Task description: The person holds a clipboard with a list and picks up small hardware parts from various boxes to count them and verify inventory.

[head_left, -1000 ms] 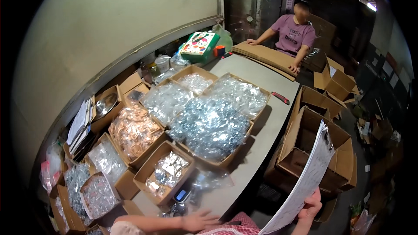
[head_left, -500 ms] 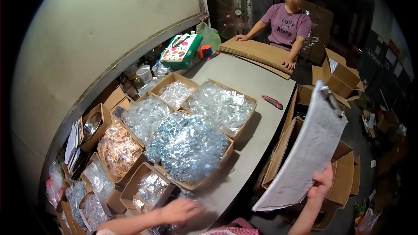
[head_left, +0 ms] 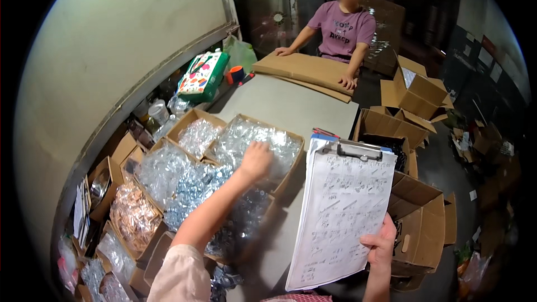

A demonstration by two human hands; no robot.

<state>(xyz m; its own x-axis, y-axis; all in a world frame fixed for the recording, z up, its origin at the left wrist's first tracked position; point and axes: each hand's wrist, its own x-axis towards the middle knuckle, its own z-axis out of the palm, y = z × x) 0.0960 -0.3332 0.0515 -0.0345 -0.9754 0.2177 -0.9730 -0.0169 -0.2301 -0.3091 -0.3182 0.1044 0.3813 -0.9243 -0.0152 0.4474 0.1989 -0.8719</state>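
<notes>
My right hand (head_left: 381, 241) grips the lower right side of a clipboard (head_left: 351, 212). The clipboard stands tilted up towards me, a stack of printed sheets under its black clip. My left hand (head_left: 256, 161) hovers over a shallow cardboard box of clear plastic bags (head_left: 274, 138), its fingers curled and slightly blurred. What those fingers hold, if anything, is hidden. Beneath my left forearm lie small bags of bluish-silver metal parts (head_left: 196, 196) in another box.
A co-worker (head_left: 344, 28) rests both hands on flat cardboard sheets (head_left: 305, 72) at the table's far end. Open cartons (head_left: 419, 223) line the right side. Bags of copper-coloured parts (head_left: 134, 210) fill a box at left. A red utility knife (head_left: 324, 132) shows behind the clipboard.
My left hand has risen from the near table edge to above the clear bags. The clipboard has swung left and turned its printed face towards me. The whole view has shifted slightly.
</notes>
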